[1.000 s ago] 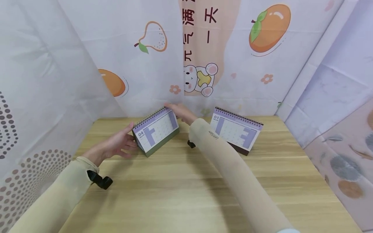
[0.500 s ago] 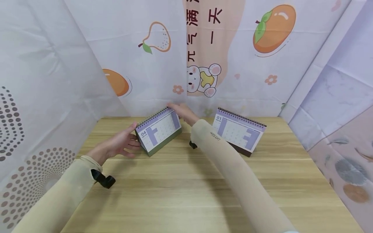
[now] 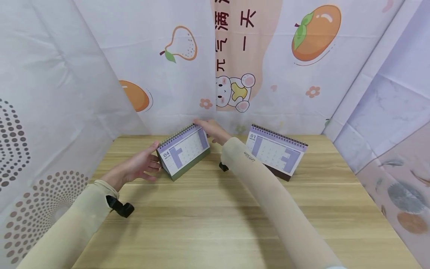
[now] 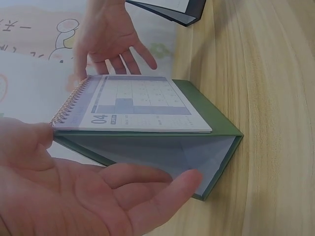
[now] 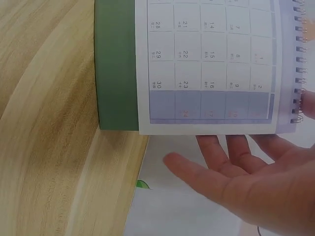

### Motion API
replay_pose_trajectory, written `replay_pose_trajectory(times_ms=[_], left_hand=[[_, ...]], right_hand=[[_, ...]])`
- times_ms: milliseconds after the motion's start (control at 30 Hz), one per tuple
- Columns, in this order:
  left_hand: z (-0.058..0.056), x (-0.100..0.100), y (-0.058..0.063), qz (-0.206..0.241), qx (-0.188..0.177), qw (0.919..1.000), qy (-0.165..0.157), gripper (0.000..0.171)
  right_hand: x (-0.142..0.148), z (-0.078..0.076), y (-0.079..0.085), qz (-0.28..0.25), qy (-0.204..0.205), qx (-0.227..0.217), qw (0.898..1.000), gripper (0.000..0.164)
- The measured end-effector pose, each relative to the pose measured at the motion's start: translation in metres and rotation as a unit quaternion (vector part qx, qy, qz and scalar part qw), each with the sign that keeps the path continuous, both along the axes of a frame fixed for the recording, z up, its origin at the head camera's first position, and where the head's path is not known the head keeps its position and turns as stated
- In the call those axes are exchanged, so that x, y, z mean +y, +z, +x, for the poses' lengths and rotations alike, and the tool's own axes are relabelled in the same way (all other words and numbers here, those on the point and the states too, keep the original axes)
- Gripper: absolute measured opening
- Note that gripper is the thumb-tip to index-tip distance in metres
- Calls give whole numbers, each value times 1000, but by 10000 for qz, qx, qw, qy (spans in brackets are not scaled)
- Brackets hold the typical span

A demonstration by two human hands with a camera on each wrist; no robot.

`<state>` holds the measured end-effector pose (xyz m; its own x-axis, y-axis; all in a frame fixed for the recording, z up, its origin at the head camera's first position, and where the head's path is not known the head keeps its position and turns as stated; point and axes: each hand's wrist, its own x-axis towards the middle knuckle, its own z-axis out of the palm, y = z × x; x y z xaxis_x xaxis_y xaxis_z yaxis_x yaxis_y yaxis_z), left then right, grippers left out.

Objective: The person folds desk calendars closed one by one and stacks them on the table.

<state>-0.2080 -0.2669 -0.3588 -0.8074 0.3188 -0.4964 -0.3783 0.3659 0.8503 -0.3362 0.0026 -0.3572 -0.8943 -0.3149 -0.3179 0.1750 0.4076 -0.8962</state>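
Note:
A desk calendar with a green base [image 3: 186,152], its page marked 04, stands like a tent at the back left of the table. My left hand [image 3: 138,167] is at its left end. In the left wrist view the thumb touches the top spiral corner and loosely extended fingers lie beside the hollow side. At the opposite end is my right hand [image 3: 214,130], its thumb by the spiral corner. The right wrist view shows its fingers [image 5: 199,174] reaching along the end, the tips of some hidden behind the calendar. The month grid [image 5: 211,64] faces forward.
A second desk calendar [image 3: 273,152], marked 01 and with a dark base, stands to the right, partly behind my right sleeve [image 3: 268,198]. Printed cloth [image 3: 188,86] hangs behind and beside the wooden table [image 3: 201,224].
The head view has shifted slightly, moving the whole scene a little to the right in it. Both hands keep their places at the ends of the green-based calendar.

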Motion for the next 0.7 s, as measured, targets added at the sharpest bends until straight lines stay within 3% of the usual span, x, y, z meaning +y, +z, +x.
replay_pose_trajectory(times_ms=[700], left_hand=[[1, 3, -1, -149, 16, 9997, 168, 113]], right_hand=[[2, 0, 1, -120, 111, -172, 9997, 61]])
